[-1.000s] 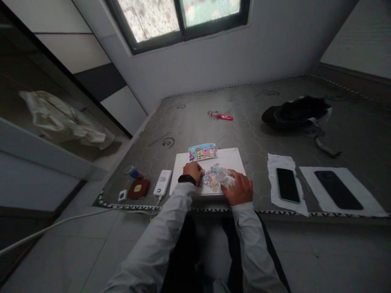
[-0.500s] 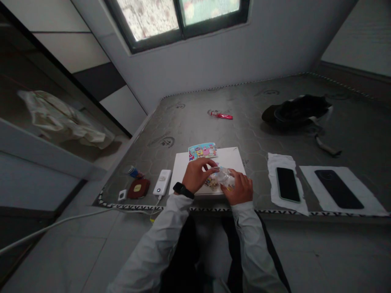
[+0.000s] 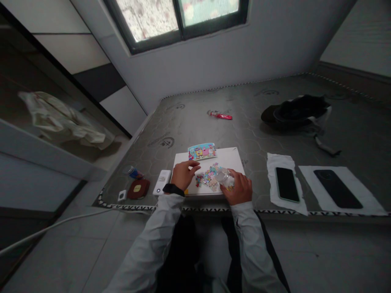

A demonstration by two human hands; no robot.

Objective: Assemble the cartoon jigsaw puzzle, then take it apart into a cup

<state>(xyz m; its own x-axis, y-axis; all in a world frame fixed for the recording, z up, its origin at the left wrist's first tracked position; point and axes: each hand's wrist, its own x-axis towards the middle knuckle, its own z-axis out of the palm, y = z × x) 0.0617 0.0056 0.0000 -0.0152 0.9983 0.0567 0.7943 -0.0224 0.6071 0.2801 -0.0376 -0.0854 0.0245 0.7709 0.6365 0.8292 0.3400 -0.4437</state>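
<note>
My right hand is wrapped round a small clear plastic bottle, which leans with its mouth toward the left. Some coloured bits show near its bottom. Small colourful jigsaw pieces lie in a loose pile on a white box, just left of the bottle. At the pile's left edge my left hand hovers with fingers stretched out and thumb apart; nothing shows in it. A cartoon picture card lies at the box's back left corner.
Left of the box are a white power bank with a cable, a brown case, a small white cube and a blue can-like item. Two phones lie on white sheets at right. Behind are a red packet and dark cap.
My left hand has drawn back from the bottle's mouth to the left, uncovering the pile of jigsaw pieces. The right hand keeps the bottle in nearly the same place.
</note>
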